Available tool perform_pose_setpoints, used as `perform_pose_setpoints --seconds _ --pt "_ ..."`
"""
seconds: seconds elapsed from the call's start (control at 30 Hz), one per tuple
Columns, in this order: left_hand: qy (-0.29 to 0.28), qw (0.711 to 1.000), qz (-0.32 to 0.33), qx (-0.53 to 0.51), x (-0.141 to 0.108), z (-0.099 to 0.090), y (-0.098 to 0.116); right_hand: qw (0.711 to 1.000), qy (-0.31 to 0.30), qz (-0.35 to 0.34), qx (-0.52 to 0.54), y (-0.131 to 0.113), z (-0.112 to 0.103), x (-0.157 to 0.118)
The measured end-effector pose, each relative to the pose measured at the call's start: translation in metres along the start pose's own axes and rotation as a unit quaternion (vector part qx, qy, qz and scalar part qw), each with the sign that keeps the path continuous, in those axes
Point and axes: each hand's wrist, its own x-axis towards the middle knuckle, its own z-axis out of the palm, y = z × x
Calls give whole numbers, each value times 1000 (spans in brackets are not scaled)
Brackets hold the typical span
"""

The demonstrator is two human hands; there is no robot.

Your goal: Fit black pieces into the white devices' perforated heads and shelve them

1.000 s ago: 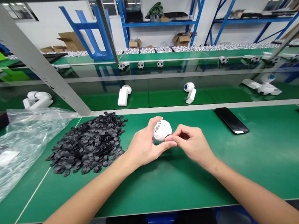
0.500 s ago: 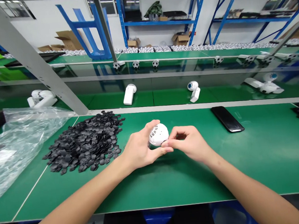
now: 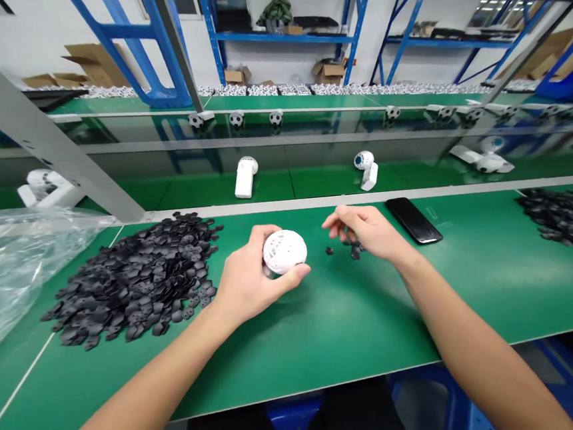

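Left hand (image 3: 245, 282): clenched round a white ball shell (image 3: 284, 251) full of tiny holes, held over the green table (image 3: 328, 345).
Right hand (image 3: 362, 228): open and empty, fingers loose – just above a few small black pieces (image 3: 354, 250).
Black pile (image 3: 132, 282): lots of flat, matte bits, left of the ball.
Phone (image 3: 412, 220): shiny and black – just right of the right hand.

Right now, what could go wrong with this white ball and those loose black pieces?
The left hand holds the white perforated ball on its own, so it might slip and roll across the green bench. The loose black pieces lie just under the right hand, which could knock them away, perhaps toward the black phone.
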Motion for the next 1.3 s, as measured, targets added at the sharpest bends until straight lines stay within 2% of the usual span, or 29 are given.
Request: perform_pose_setpoints --seconds 0.03,0.1,0.17,0.27,0.37,0.43,0.57,0.7,0.77,0.87,0.93,1.0,1.1,1.2,1.3 --pt "17 999 21 19 1 -4 -1 998 -1 1 -66 5 -8 1" --pt "49 994 68 65 3 -11 -4 982 -45 13 -183 14 -21 1" --pt "77 992 69 75 4 -18 -6 965 -103 27 -238 21 -26 1" --pt "117 993 21 -8 2 -21 -9 959 -147 31 -239 25 -25 2" --pt "158 984 29 -72 2 -15 -12 958 -160 32 -234 25 -21 2" --pt "163 983 42 -76 4 -11 -16 957 -162 30 -239 26 -18 3" --pt "107 992 31 -67 7 -7 -22 955 -164 23 -246 28 -13 3" --pt "32 997 -44 -52 6 -11 -19 951 -135 5 -279 26 -8 2" --pt "1 994 -56 -94 5 -11 -16 946 -119 1 -302 25 -7 2" --pt "-30 975 -38 -218 5 -8 -14 943 -121 1 -312 24 -8 2" --pt "-25 961 -32 -275 7 -4 -16 948 -120 -3 -296 22 -7 1" --pt "-15 955 -35 -295 8 1 -21 966 -94 1 -241 16 -1 -1" --pt "-25 951 -45 -304 8 8 -27 997 -34 37 -53 2 17 -7" --pt "-45 950 -46 -305 6 14 -25 990 -4 64 130 -12 38 -13" --pt "-59 950 -43 -303 2 17 -20 982 -5 64 179 -18 55 -16"
